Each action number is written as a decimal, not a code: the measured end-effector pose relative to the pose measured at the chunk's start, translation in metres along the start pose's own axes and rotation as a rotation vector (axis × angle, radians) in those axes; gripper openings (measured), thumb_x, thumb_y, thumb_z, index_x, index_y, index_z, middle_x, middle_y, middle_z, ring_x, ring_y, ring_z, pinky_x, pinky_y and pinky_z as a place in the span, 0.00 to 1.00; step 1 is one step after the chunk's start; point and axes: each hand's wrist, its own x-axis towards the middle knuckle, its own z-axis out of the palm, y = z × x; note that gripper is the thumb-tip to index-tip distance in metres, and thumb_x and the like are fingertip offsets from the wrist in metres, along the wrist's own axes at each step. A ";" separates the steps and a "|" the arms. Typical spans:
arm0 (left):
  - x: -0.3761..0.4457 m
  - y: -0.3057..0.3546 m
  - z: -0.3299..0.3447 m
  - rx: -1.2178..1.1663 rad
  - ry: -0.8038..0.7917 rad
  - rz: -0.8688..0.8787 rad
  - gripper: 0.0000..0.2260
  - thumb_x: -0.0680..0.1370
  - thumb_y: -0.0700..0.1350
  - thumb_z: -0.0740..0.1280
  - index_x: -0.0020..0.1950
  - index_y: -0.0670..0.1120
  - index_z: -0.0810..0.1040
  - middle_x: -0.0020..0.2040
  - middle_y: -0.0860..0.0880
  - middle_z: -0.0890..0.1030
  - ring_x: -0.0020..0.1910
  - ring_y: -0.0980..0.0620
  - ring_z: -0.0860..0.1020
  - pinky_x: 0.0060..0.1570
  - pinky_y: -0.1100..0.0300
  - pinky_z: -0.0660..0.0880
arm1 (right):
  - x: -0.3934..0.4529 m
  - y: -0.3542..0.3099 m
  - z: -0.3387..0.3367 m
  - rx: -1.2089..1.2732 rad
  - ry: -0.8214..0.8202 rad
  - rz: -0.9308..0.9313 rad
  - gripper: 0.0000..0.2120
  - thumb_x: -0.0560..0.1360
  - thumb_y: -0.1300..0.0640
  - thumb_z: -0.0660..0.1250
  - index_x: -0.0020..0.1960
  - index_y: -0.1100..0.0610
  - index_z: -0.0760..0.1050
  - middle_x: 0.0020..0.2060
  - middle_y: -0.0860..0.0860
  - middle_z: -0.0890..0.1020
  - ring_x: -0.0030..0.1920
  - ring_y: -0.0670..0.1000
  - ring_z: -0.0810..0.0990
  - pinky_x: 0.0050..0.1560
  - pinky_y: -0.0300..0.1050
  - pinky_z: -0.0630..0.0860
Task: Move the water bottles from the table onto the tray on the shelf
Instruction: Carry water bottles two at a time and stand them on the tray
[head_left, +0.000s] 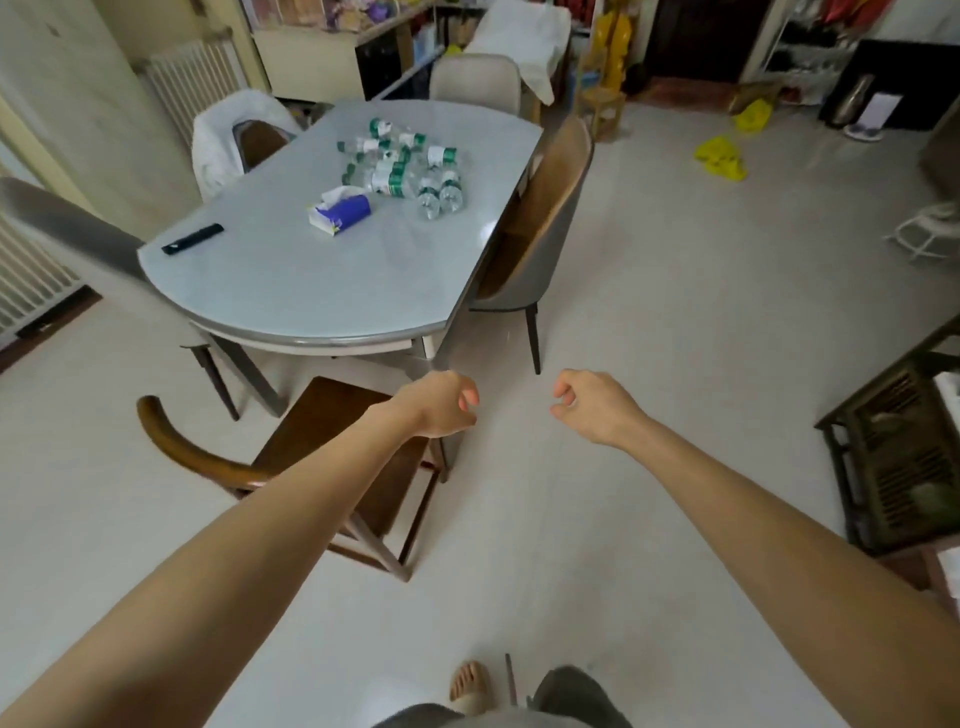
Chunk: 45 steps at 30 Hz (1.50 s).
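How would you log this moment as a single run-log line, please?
left hand: curled, empty | right hand: curled, empty | wooden chair: by left hand, not held | bottles: lying on table

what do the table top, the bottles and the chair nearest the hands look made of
Table top: pale grey, glossy, likely glass or polished stone; it mirrors light. Bottles: clear thin plastic, see-through with green labels. Chair: dark brown wood, varnished, by its sheen.
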 end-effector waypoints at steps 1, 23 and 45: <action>0.021 -0.002 -0.009 0.007 -0.010 0.000 0.15 0.77 0.44 0.64 0.63 0.47 0.76 0.60 0.47 0.80 0.59 0.47 0.78 0.61 0.49 0.75 | 0.021 0.003 -0.006 0.019 -0.006 0.011 0.12 0.75 0.55 0.66 0.57 0.58 0.75 0.54 0.56 0.80 0.53 0.57 0.79 0.56 0.50 0.77; 0.437 -0.136 -0.171 -0.309 0.124 -0.407 0.15 0.77 0.46 0.67 0.63 0.46 0.76 0.63 0.45 0.78 0.60 0.47 0.76 0.63 0.53 0.72 | 0.562 0.016 -0.089 0.167 -0.277 -0.015 0.17 0.76 0.54 0.67 0.62 0.59 0.73 0.58 0.56 0.79 0.57 0.57 0.79 0.60 0.52 0.75; 0.671 -0.273 -0.265 -1.086 0.309 -0.920 0.25 0.78 0.49 0.67 0.72 0.46 0.66 0.69 0.45 0.71 0.57 0.49 0.73 0.52 0.59 0.72 | 0.919 -0.086 -0.029 0.634 -0.467 0.450 0.38 0.66 0.46 0.76 0.66 0.63 0.62 0.60 0.61 0.76 0.58 0.61 0.78 0.56 0.59 0.79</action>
